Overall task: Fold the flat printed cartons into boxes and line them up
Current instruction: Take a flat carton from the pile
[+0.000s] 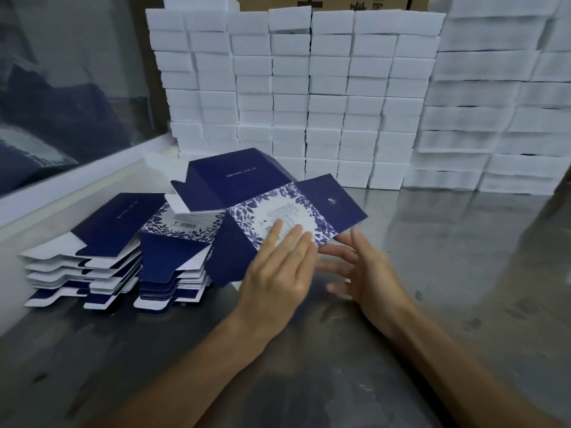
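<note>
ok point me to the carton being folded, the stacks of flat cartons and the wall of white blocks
carton being folded (272, 193), head view, on its dark blue panel
stacks of flat cartons (114, 223), head view, on the top sheet of the left stack
wall of white blocks (327, 103), head view, on a block face mid-wall

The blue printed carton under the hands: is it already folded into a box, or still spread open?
Partly folded. The blue floral-printed cardboard carton has panels raised at angles, yet its end flaps stick out unclosed; the left hand presses its patterned panel.

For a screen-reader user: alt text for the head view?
Two hands work a half-open blue printed carton: left hand flat on it, right hand open at its edge. Flat cartons are piled left, white blocks stacked behind.
</note>
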The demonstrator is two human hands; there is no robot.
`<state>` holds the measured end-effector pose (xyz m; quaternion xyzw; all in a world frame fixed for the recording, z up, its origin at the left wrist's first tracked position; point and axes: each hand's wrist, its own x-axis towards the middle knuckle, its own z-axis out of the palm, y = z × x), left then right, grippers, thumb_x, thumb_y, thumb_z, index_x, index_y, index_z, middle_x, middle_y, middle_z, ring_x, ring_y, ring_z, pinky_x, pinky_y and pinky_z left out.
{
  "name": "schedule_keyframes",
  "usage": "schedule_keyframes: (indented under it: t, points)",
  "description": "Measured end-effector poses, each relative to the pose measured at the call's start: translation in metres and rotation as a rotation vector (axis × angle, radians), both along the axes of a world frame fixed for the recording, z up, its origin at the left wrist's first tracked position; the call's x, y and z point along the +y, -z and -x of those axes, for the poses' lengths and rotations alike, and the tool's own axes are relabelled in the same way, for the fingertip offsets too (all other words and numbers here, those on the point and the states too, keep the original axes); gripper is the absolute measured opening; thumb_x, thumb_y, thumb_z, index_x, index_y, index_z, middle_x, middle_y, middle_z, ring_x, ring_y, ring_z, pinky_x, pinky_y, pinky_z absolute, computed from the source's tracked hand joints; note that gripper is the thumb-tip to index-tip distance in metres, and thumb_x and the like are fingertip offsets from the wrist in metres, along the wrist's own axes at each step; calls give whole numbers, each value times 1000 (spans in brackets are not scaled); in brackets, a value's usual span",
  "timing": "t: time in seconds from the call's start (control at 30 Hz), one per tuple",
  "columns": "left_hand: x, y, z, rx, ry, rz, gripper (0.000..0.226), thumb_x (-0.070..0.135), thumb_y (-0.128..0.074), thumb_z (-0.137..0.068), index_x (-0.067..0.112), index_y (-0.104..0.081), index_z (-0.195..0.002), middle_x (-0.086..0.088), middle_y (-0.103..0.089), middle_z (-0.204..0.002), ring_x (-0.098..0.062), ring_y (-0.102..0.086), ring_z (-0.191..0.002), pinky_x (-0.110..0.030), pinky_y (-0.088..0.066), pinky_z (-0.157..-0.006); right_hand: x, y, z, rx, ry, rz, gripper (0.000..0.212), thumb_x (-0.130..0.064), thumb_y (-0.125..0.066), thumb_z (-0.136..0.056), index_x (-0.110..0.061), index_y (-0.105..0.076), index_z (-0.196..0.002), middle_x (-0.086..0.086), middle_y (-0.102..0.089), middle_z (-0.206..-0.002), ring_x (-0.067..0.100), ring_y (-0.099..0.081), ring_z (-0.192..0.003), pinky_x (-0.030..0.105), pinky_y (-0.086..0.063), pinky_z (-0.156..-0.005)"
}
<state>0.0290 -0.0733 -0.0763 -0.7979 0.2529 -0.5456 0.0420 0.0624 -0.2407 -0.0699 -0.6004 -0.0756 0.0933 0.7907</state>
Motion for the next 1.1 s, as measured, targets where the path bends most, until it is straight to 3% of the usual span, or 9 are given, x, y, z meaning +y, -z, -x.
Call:
schedule_keyframes:
  t: [0.2,0.33,0.53,0.6,0.7,0.83,0.97,1.03,1.1]
  points:
    - [-16,9,-16,97,158,-121,24,-5,-61,-90,-3,-72,-111,-18,-69,-117,-29,-65,-114,-46,-50,-100,-2,1,-4,72,125,-268,20,-14,-54,-102,-12,-63,-120,8,-75,-114,22,-75,-95,33,-62,-74]
    - [-17,6,-18,283,266,-54,25,12,-61,-92,2,-71,-112,-14,-70,-114,-29,-64,-114,-48,-41,-109,-8,3,-8,44,300,-200,20,-4,-52,-100,-20,-64,-105,1,-78,-93,12,-72,-70,25,-57,-57]
    - [2,-24,-18,244,-29,226,38,33,-55,-92,5,-68,-115,-16,-64,-121,-33,-59,-115,-57,-30,-112,-32,-2,-18,-57,565,-91,12,-14,-57,-102,-12,-67,-108,0,-78,-86,14,-73,-73,24,-57,-59]
    - [11,-33,-16,358,-105,340,50,43,-56,-87,8,-64,-121,-15,-60,-128,-33,-56,-119,-54,-32,-110,-40,-2,-22,-70,604,-58,13,-14,-57,-102,-11,-68,-109,4,-78,-89,14,-74,-73,28,-58,-62]
    - [22,-39,-13,687,35,653,68,62,-46,-79,20,-56,-131,4,-56,-133,-20,-50,-124,-49,-34,-108,-46,0,-25,-84,598,0,14,-12,-57,-101,-14,-71,-103,6,-79,-92,24,-76,-83,40,-61,-75]
    - [35,-42,-22,872,-32,1016,66,53,-65,-81,28,-46,-139,6,-54,-137,-19,-50,-126,-44,-40,-106,-46,-3,-23,-58,578,-24,16,-12,-56,-100,-13,-72,-101,10,-78,-95,32,-73,-90,50,-60,-84]
    - [44,-38,-32,1171,-44,1143,84,40,-79,-77,26,-38,-148,1,-66,-122,-17,-61,-113,-41,-46,-102,-51,-4,-19,-83,643,29,29,-16,-53,-99,-18,-68,-75,-1,-62,-66,19,-53,-58,29,-46,-56]
    - [43,-33,-36,1214,23,1180,84,32,-80,-78,23,-37,-150,1,-67,-118,-8,-66,-100,-28,-51,-92,-51,-8,-17,-96,674,92,33,-18,-48,-100,-21,-64,-71,1,-54,-65,17,-45,-58,30,-39,-57]
    - [41,-30,-38,1284,151,1256,73,24,-77,-83,21,-42,-147,7,-64,-114,8,-68,-79,-10,-50,-67,-47,-13,-16,-101,587,8,30,-22,-44,-104,-25,-72,-91,-1,-67,-77,18,-60,-63,33,-50,-60]
